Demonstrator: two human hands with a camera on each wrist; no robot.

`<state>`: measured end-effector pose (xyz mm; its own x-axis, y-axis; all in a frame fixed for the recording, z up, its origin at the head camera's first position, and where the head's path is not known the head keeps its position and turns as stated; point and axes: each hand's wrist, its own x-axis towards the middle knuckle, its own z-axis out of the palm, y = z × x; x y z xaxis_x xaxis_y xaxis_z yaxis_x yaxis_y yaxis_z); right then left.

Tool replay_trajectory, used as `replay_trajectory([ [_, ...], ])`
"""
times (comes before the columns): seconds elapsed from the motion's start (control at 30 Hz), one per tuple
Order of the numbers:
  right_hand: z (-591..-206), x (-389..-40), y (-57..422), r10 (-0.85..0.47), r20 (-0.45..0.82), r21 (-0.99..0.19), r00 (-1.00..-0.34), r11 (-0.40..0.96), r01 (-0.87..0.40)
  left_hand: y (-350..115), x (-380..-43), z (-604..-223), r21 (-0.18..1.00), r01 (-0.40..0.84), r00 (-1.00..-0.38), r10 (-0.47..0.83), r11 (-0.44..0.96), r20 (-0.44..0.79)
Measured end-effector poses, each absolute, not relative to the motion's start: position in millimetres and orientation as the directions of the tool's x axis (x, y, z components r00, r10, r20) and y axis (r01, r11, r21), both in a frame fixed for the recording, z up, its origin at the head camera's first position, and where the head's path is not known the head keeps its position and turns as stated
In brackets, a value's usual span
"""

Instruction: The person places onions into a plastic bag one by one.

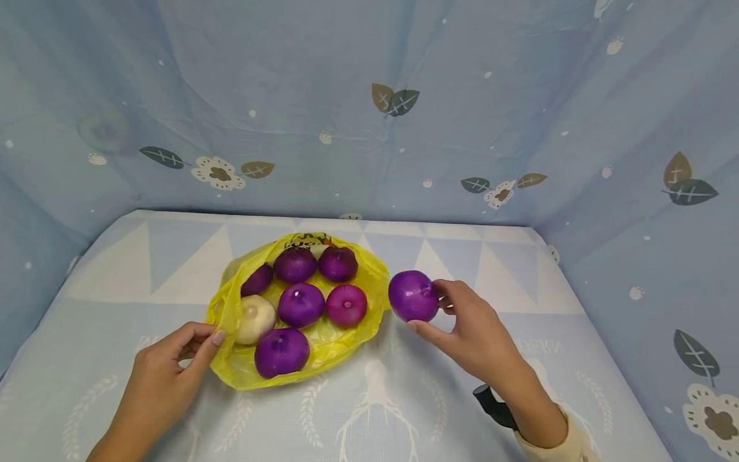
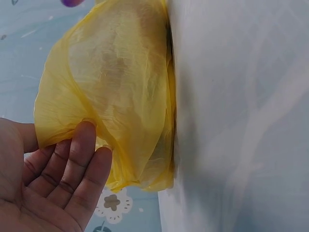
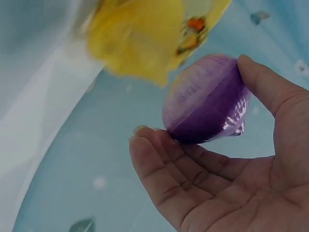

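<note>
A yellow plastic bag (image 1: 340, 350) lies open on the table. Inside it are several glossy purple onions (image 1: 301, 305), one of them pinker (image 1: 346, 305), and a white onion (image 1: 256, 319). My left hand (image 1: 167, 372) pinches the bag's rim at its left side; in the left wrist view the thumb and fingers hold the thin plastic (image 2: 63, 106). Just right of the bag, my right hand (image 1: 473, 327) grips another purple onion (image 1: 413, 296) between thumb and fingers, off the table. The right wrist view shows this onion (image 3: 207, 99) with a paler side and a pointed tip.
A patterned pale cloth (image 1: 375, 410) covers the table. Behind and beside it hangs a blue curtain (image 1: 323, 77) with leaf and flower prints. A black strap (image 1: 493, 407) sits at my right wrist.
</note>
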<state>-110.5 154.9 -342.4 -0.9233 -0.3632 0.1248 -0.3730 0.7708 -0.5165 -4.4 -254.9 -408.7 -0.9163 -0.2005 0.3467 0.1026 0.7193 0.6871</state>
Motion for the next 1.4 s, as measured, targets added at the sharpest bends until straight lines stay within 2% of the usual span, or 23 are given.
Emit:
replay_trajectory([
  [0.2, -343, -102, 120, -0.461, 0.132, -0.477, -0.877, 0.746, -0.464, -256, -4, -410, 0.691, 0.105, -0.919, -0.196, 0.715, 0.343],
  [0.57, -358, -92, 66, -0.628, 0.163, -0.3, -0.761, 0.703, -0.645, -256, -2, -407, 0.687, 0.08, -0.928, -0.198, 0.722, 0.316],
  [1.0, -377, -87, 41, -0.667, 0.143, -0.08, -0.732, 0.729, -0.68, -257, -2, -408, 0.682, 0.098, -0.926, -0.184, 0.724, 0.329],
  [1.4, -387, -88, 37, -0.694, 0.088, -0.031, -0.714, 0.715, -0.699, -258, -3, -408, 0.688, 0.118, -0.927, -0.169, 0.716, 0.335],
])
